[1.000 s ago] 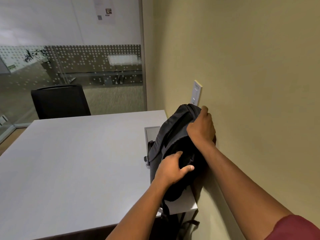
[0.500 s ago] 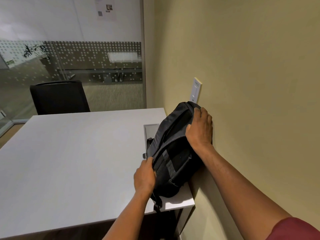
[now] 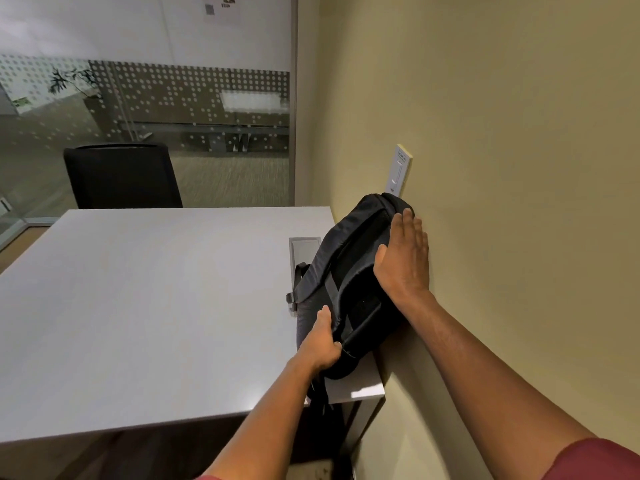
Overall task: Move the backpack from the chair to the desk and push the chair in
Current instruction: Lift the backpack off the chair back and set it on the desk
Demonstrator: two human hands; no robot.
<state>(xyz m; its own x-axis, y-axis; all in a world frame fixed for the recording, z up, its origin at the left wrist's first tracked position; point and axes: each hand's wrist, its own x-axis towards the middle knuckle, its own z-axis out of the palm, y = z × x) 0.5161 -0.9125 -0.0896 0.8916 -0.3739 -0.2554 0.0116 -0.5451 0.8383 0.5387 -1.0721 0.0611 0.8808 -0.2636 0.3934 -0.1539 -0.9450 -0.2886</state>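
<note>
Backpack [image 3: 349,282] on desk [image 3: 156,306] at right of frame, leaned against wall [image 3: 485,168], likely for support. Right hand [image 3: 403,258] flat and open on its top, steadying. Left hand [image 3: 320,344] clamped on lower edge, near desk corner. Straps hanging over edge. Chair to push not in view.

Backpack [image 3: 349,289] straps (lower ends) below desk [image 3: 156,306]

A black fabric backpack [image 3: 349,271] with grey straps lies tilted on the near right corner of a pale grey rectangular desk [image 3: 156,306], right of centre, against the wall.
</note>
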